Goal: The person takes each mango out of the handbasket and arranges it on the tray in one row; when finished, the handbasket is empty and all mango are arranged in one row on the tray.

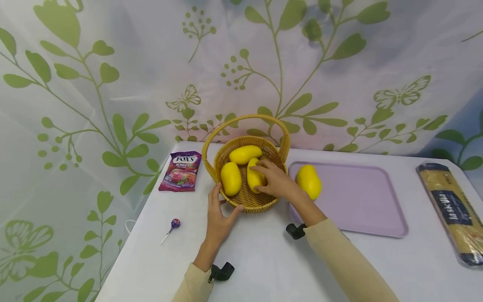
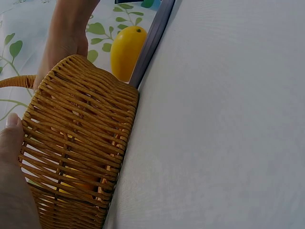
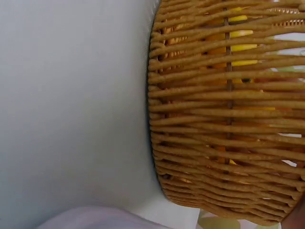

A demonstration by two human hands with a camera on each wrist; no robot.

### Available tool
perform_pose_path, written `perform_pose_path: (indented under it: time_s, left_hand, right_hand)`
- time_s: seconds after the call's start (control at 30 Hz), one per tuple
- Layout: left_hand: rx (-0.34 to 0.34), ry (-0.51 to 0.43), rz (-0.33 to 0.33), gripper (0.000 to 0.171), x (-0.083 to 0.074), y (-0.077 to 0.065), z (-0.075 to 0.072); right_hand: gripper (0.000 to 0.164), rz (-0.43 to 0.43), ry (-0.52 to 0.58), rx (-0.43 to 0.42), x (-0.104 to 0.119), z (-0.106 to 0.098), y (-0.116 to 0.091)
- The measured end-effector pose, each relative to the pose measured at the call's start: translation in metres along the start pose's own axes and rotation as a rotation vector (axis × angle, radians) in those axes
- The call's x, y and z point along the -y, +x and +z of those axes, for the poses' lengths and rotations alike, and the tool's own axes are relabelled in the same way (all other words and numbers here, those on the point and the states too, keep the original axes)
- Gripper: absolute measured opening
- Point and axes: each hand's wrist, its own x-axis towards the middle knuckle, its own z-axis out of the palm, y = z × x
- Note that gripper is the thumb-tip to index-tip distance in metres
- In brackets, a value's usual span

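A wicker basket (image 1: 270,205) with a tall hoop handle stands on the white table, a yellow mango (image 1: 245,154) at its back and another mango (image 1: 231,179) on its left side. My right hand (image 1: 274,179) reaches in over the right rim and grips a third mango (image 1: 255,175), thumb toward the near side and fingers over the top. At the front left, my left hand (image 1: 219,218) holds the basket's rim. Its thumb (image 2: 11,136) shows at the rim in the left wrist view. Woven wall fills much of the right wrist view, hiding the right hand's fingers.
Right of the basket lies a lilac tray (image 1: 358,197) with one mango (image 1: 309,181) at its left end. A pasta pack (image 1: 450,212) is at the far right. Left of the basket are a purple candy bag (image 1: 181,172) and a lollipop (image 1: 175,224). A patterned curtain (image 1: 241,75) hangs behind.
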Motion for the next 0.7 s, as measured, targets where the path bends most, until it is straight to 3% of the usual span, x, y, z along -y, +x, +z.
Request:
perform_pose_path:
  time_s: [0.33,0.7]
  left_hand:
    - [-0.003,0.009,0.002,0.092,0.0033,-0.0010,0.0007]
    - [0.006,-0.001,-0.004,0.092,0.0011,0.0006,0.0005]
  right_hand:
    - [0.072,0.061,0.025,0.030,-0.0035,0.0029,0.0041]
    - [0.073,0.106,0.021,0.028,-0.0029,0.0024,0.0049]
